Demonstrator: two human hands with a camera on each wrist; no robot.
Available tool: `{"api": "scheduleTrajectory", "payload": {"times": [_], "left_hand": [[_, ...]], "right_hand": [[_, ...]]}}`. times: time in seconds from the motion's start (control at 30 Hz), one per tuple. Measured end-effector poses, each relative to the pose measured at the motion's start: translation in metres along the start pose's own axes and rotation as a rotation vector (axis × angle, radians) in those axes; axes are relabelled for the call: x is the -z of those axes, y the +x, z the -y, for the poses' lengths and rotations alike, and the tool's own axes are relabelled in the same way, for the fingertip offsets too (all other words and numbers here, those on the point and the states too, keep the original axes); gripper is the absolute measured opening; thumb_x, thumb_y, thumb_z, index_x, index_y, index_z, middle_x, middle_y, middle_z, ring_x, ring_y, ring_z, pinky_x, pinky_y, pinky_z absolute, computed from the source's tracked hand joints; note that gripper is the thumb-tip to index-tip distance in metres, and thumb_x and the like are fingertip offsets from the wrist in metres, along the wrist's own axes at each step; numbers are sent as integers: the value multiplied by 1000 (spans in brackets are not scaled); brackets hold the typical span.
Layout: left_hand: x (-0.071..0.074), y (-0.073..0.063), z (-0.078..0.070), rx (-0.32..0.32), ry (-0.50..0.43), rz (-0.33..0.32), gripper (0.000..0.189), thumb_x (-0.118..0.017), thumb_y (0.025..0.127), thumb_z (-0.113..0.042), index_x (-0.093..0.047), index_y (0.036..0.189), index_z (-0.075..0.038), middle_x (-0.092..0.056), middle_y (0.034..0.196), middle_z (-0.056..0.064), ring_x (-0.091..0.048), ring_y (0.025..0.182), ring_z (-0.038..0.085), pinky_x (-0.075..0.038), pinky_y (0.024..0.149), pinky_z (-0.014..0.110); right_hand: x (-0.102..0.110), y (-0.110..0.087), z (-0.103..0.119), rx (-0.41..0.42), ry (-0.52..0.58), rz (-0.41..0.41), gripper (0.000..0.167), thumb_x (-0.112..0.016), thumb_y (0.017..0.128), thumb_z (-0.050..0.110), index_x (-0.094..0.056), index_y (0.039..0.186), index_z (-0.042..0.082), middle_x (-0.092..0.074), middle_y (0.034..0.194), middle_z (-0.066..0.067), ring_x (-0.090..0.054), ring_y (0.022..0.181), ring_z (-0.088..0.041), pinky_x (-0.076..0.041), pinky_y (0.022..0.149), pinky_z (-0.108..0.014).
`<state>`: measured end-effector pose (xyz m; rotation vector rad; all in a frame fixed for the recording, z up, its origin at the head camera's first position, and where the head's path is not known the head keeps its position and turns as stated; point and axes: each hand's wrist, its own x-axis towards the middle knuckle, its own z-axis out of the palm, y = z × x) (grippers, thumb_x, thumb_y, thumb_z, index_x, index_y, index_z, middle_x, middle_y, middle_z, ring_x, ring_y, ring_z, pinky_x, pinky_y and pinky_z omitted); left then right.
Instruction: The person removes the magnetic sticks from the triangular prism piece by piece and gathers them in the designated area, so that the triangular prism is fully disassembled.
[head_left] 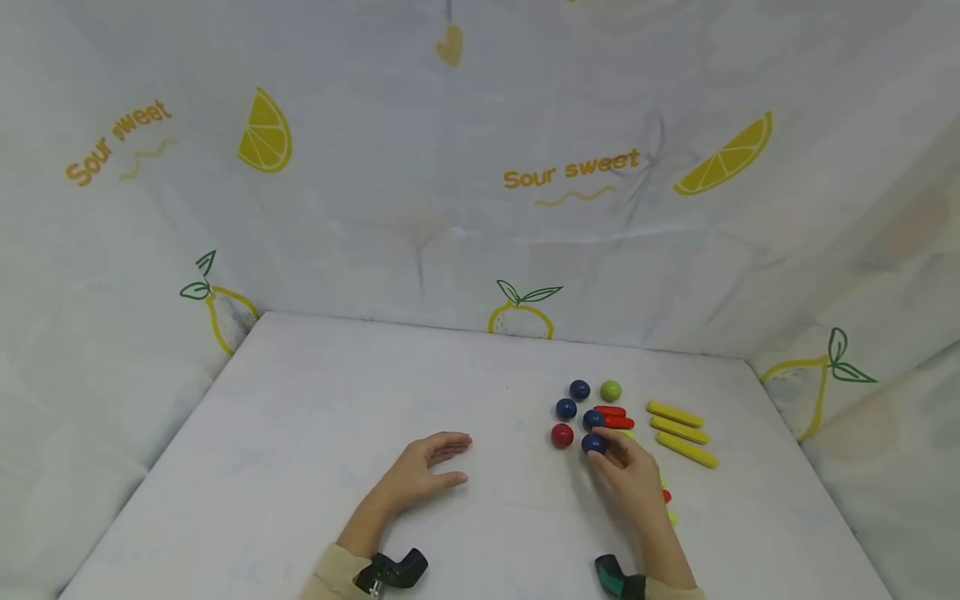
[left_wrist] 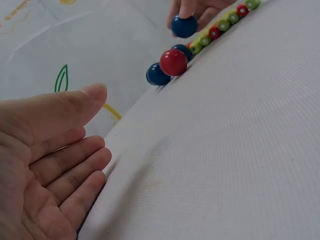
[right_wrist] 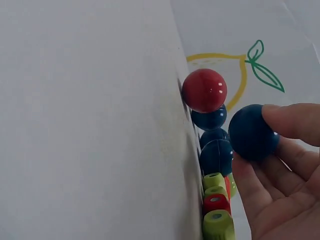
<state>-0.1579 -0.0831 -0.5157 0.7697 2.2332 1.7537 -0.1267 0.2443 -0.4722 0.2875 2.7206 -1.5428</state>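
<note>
Three yellow sticks (head_left: 678, 433) beside balls (head_left: 579, 389)

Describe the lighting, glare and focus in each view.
Head view: soft, even light, faint shadows, table edges bowed by the wide lens. Left wrist view: left hand looms large and soft. Right wrist view: glints on the red ball; the blue ball looks matte.
</note>
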Motion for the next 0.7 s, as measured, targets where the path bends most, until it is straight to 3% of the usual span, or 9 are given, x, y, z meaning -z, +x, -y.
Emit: {"api": "scheduleTrajectory", "payload": {"times": [0.33, 0.7], "left_hand": [[0, -2, 0, 18, 8, -5, 57, -75, 80, -17, -52, 130, -2, -57, 132, 13, -53, 123, 27, -41, 106, 29], [-4, -2, 3, -14, 29, 14, 55, -74, 82, -17, -52, 130, 0, -57, 131, 14, -54, 122, 28, -42, 106, 30]], "right_hand": [[-7, 18, -8, 25, -142, 0, 41, -63, 90, 12, -55, 131, 9, -49, 138, -22, -53, 123, -36, -47, 97, -41], [-6, 10, -2, 15, -217, -21, 43, -60, 92, 15, -52, 134, 10, -51, 137, -16, -52, 124, -34, -47, 98, -44]]}}
